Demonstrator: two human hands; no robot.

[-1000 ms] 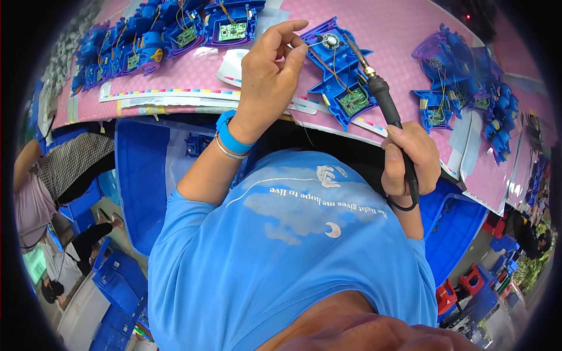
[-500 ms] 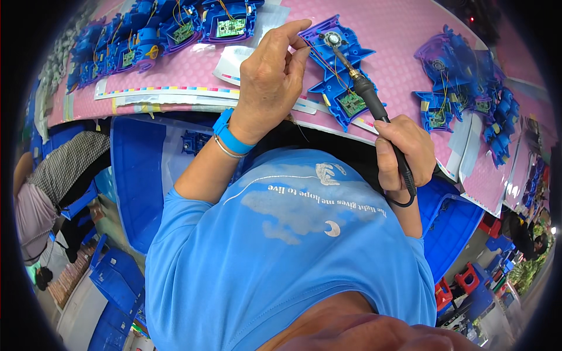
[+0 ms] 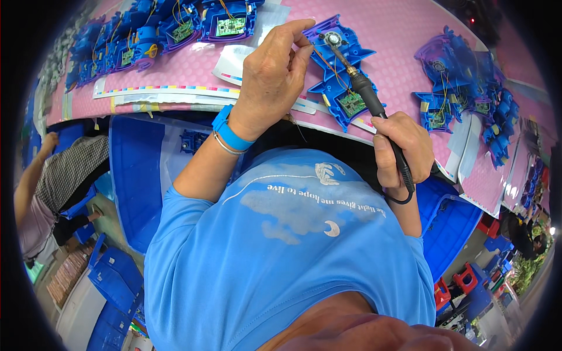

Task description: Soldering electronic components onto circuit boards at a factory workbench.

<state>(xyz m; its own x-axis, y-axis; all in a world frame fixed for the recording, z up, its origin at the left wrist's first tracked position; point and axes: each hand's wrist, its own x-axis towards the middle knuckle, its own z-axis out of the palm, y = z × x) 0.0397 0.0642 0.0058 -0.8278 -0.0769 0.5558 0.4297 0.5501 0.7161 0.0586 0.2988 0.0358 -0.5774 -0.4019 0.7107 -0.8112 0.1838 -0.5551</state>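
Observation:
My right hand (image 3: 404,146) grips a black-handled soldering iron (image 3: 367,92). The iron's tip meets a round silver part (image 3: 333,39) in the upper half of an opened blue plastic housing (image 3: 353,54). In the lower half sits a green circuit board (image 3: 352,104), with thin orange and dark wires (image 3: 329,65) running up from it. At the housing's upper left edge is my left hand (image 3: 272,73), its index finger stretched along the rim. The thumb and bent fingers close at the wires' upper end; the exact pinch point is partly hidden.
Several similar blue housings with boards (image 3: 231,26) line the table's far left; more are stacked at right (image 3: 462,76). Paper sheets (image 3: 234,64) lie on the pink table cover (image 3: 193,64). Blue bins (image 3: 137,187) stand below the near edge. Another person (image 3: 44,193) is at far left.
My left hand has shifted very slightly at the wires. The soldering iron stays almost in place. At far left, the other person has raised an arm.

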